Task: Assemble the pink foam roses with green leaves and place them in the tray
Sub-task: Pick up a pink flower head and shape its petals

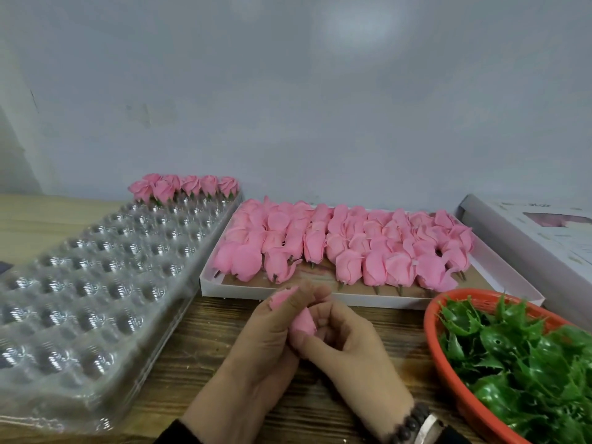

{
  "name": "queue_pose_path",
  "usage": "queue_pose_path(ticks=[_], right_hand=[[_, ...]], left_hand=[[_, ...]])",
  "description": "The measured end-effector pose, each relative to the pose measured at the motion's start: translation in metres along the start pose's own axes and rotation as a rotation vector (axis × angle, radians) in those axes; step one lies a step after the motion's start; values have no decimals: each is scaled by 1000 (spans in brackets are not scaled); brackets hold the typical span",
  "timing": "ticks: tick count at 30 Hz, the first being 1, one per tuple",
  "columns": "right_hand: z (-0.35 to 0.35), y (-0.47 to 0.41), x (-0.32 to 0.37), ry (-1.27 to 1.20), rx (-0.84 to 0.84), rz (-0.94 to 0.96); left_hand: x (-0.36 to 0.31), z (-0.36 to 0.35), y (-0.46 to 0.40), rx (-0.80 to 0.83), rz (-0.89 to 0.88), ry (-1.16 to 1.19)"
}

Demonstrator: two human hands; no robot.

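hands [301, 334] curled together, gripping pink rose [302, 323]

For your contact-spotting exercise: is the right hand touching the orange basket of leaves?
Apart. The head view shows bare wooden table between the right hand and the orange basket.
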State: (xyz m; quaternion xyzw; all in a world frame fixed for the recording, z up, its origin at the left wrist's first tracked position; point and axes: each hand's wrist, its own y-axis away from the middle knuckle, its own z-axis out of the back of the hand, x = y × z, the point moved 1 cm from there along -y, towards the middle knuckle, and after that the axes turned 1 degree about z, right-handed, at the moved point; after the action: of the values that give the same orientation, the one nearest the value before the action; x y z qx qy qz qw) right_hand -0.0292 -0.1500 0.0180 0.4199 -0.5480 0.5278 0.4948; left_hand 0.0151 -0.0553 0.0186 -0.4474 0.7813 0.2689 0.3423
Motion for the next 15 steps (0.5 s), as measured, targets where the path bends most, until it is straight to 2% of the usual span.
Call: queue_pose_path(ticks=[4,8,11,13,15], right_hand=[[0,1,-2,-72,57,-58],[1,0,-4,-56,-139,44],[9,0,2,66,-242,205],[12,1,5,169,-208,280],[12,1,6,266,-121,331]], left_hand=[[1,3,-1,-1,-36,-94],[1,3,-2,-42,-163,-86],[-2,4,-2,-100,-337,-389],[-3,4,-1,-114,-412,-595],[-3,3,0,-106,-414,-730]])
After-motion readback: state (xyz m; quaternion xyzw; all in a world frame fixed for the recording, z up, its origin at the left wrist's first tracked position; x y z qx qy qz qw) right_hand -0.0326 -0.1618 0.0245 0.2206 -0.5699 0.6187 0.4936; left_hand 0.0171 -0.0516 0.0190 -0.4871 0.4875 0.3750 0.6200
